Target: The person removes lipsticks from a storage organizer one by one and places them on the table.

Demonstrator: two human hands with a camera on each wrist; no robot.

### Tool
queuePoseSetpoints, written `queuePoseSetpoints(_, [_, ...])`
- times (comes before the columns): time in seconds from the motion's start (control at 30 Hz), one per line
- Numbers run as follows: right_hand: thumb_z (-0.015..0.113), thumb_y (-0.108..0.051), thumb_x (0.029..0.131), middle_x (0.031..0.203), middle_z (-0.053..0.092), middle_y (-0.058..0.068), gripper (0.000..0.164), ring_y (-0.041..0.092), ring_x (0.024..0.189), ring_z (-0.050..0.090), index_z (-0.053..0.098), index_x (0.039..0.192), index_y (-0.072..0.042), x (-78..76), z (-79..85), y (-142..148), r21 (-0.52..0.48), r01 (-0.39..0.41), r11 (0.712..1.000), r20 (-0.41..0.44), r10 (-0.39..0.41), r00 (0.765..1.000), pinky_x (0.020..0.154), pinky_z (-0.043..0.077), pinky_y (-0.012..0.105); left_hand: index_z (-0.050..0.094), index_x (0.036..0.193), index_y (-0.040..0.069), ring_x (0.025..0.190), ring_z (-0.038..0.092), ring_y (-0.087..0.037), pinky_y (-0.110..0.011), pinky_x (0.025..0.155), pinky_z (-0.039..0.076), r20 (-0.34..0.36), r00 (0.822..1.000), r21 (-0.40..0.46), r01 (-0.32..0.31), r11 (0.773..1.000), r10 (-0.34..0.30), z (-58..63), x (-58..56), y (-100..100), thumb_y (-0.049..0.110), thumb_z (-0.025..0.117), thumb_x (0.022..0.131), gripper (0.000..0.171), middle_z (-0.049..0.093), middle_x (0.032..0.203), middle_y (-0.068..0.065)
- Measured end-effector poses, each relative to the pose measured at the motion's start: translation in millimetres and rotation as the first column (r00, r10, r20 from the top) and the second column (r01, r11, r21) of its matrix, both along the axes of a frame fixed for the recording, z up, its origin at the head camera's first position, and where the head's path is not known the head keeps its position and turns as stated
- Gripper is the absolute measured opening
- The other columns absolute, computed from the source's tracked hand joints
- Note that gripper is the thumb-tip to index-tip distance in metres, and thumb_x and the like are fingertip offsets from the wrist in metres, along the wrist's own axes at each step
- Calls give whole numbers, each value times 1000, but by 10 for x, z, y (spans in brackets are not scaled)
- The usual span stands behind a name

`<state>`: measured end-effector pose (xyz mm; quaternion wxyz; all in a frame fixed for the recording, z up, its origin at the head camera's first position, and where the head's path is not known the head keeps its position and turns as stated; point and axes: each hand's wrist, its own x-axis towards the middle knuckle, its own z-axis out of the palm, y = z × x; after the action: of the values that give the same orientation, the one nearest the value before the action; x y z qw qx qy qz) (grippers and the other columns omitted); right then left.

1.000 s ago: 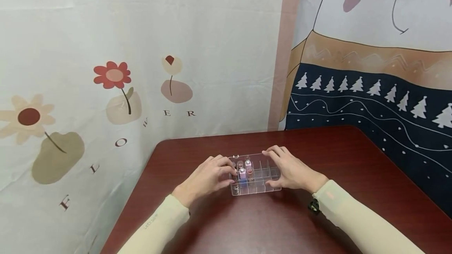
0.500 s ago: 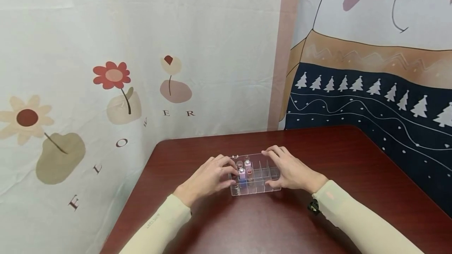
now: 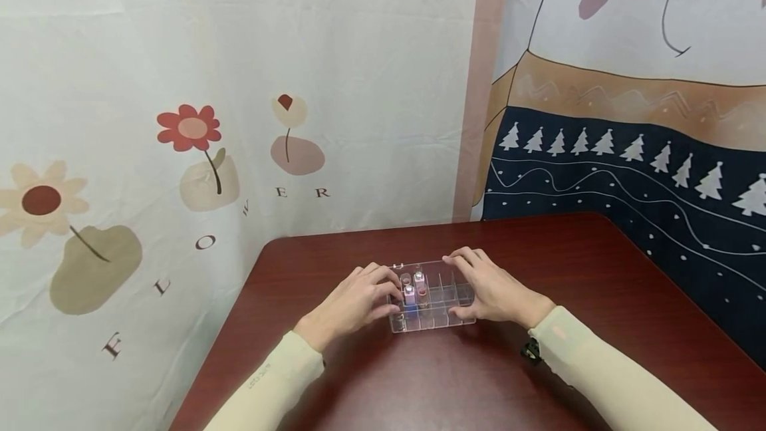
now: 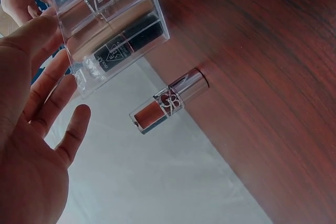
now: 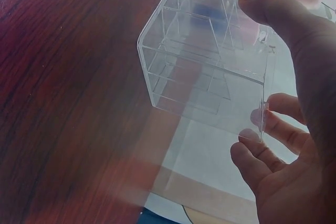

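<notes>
A clear lipstick organizer (image 3: 439,314) with divided compartments is on the table between both hands. My left hand (image 3: 359,296) grips its left end with bent fingers and thumb. At the right end, my right hand (image 3: 497,290) holds the organizer, thumb in front and fingers at the back. Two pink lip tubes, a nearer one (image 3: 409,294) and a farther one (image 3: 419,279), stand in the left compartments. In the left wrist view, a dark-labelled tube (image 4: 126,48) sits inside the organizer, and a lip gloss (image 4: 168,100) with reddish-brown contents is outside it, apart from the fingers.
The dark red table (image 3: 413,378) extends around the organizer. A pale curtain (image 3: 383,118) with flower prints hangs behind it, and a navy tree-patterned curtain (image 3: 598,171) runs along the right side. The organizer's right compartments (image 5: 194,72) hold nothing visible.
</notes>
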<state>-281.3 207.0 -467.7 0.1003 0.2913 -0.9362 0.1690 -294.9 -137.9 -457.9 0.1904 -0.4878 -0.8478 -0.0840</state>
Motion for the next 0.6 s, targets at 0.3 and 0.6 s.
queuePoseSetpoints(0.3, [104,-42,84,160,59,8,100,30,143,57,56,166,-11,0,16,-14,-1,-6,1000,-8,6,1000,117,65,53,83,114,26,119,66,-17,-37,96,56,5,1000,8,-8,1000,7,-21,-14,-15,38,88,105,16,74,131,6])
queuePoseSetpoints(0.6, [104,-41,85,161,59,9,99,31,143,57,56,166,-10,0,15,-21,-8,-6,1000,-4,6,1000,116,65,53,81,112,24,114,65,-18,-36,93,55,11,1000,42,3,999,-4,-30,-30,-23,35,89,104,16,73,125,5])
